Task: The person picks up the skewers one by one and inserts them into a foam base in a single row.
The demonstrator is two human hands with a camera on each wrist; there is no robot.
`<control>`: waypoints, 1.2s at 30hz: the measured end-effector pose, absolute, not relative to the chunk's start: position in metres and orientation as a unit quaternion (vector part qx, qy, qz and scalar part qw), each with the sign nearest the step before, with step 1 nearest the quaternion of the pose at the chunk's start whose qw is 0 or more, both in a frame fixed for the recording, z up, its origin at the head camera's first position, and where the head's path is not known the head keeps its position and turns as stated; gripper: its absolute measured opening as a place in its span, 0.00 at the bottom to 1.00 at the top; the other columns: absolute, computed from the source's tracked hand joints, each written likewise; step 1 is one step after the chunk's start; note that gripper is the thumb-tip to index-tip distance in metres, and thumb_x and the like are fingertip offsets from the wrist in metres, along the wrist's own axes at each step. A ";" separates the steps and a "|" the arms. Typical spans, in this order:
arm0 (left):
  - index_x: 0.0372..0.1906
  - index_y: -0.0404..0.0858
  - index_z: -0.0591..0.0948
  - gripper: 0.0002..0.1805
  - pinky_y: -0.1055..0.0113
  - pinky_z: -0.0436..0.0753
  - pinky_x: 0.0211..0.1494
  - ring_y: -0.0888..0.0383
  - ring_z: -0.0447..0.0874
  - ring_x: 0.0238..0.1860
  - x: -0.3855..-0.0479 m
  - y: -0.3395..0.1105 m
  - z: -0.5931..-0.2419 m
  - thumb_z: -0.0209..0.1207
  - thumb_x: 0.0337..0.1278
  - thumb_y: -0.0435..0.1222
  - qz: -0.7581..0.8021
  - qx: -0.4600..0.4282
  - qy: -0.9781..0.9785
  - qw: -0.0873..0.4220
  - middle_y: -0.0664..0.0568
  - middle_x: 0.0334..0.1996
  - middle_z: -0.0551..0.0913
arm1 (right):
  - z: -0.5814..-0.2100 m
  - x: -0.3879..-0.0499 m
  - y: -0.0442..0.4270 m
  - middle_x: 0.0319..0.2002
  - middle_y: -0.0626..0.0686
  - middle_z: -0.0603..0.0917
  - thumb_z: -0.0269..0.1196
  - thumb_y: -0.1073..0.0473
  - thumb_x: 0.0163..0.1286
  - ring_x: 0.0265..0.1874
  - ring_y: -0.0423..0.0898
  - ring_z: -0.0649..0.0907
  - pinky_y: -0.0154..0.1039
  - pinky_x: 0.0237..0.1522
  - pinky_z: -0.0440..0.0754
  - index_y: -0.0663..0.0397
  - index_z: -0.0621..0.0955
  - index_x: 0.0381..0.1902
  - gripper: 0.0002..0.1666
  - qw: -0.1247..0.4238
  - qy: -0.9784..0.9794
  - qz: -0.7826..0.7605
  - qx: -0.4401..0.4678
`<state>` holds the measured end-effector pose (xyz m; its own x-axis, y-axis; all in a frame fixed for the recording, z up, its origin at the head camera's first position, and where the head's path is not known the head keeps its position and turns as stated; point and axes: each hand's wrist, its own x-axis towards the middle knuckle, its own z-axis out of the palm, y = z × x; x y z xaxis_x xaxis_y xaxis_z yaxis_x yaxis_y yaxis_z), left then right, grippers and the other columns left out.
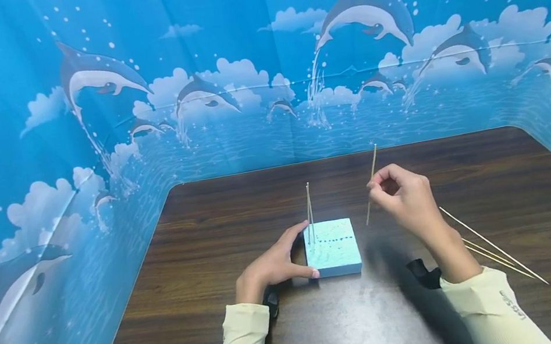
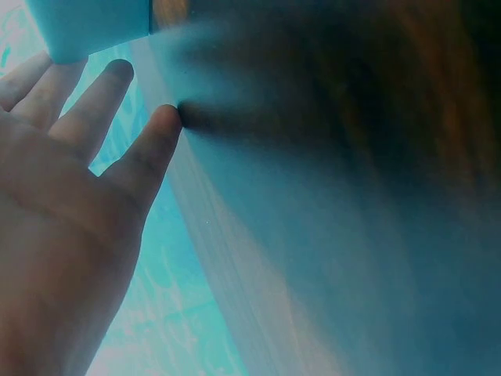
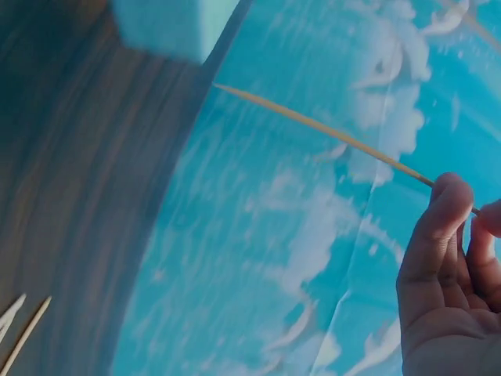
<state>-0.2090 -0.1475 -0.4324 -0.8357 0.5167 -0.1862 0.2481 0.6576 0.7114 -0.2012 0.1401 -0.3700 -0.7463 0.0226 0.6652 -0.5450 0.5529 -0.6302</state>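
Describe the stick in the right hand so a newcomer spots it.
On the dark table, find the light blue block. Just to its right, the right hand pinches a thin stick. It alone is held in the air: the standing sticks rise from the block, and the loose sticks lie on the table.

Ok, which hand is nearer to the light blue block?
Left. The left hand touches the light blue block at its left side, while the right hand is off to the block's right, raised above the table, pinching a thin stick.
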 end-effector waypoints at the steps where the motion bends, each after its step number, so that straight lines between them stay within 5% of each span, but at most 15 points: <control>1: 0.79 0.53 0.51 0.60 0.46 0.59 0.75 0.50 0.50 0.77 -0.209 -0.147 -0.432 0.75 0.44 0.51 0.354 0.214 0.890 0.191 0.51 0.79 0.51 | -0.369 -0.202 0.135 0.25 0.53 0.86 0.62 0.74 0.59 0.20 0.33 0.79 0.21 0.23 0.75 0.60 0.78 0.26 0.07 0.309 -0.815 0.461 0.166; 14: 0.79 0.53 0.52 0.59 0.47 0.59 0.75 0.50 0.50 0.77 -0.210 -0.146 -0.433 0.75 0.44 0.51 0.356 0.206 0.891 0.194 0.50 0.79 0.52 | -0.368 -0.203 0.086 0.25 0.51 0.86 0.59 0.73 0.64 0.21 0.40 0.85 0.33 0.26 0.84 0.58 0.78 0.30 0.06 0.196 -0.800 0.524 0.219; 36: 0.79 0.53 0.52 0.59 0.48 0.59 0.76 0.51 0.50 0.77 -0.209 -0.146 -0.433 0.76 0.43 0.51 0.358 0.202 0.890 0.197 0.51 0.79 0.51 | -0.377 -0.206 0.072 0.22 0.48 0.85 0.60 0.72 0.62 0.20 0.38 0.83 0.33 0.21 0.80 0.57 0.79 0.31 0.06 0.186 -0.815 0.495 0.238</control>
